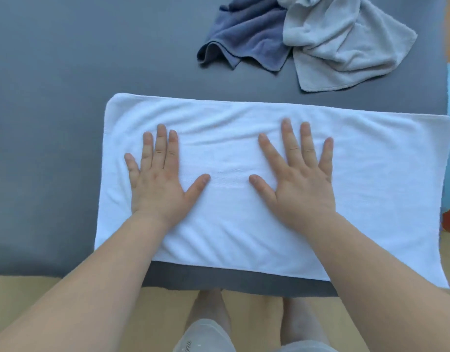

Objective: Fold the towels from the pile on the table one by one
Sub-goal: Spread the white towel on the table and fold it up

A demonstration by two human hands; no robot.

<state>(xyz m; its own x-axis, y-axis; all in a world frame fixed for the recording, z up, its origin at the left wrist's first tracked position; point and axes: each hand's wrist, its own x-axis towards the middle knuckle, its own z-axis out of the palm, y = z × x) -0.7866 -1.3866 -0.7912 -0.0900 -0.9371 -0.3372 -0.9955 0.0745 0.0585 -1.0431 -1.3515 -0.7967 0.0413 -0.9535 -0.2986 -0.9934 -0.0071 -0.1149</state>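
Both palms flat, fingers spread, gripping nothing: left hand (158,184) and right hand (298,185) press the white towel (371,186) smooth at the table's (54,110) near edge, probably prepping a fold. The pile (307,39) waits by the far right corner.

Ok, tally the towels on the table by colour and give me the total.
White towel: 1, lying flat under the left hand and right hand
Blue towel: 1, crumpled
Pale grey towel: 1, crumpled, touching the blue one
Total: 3
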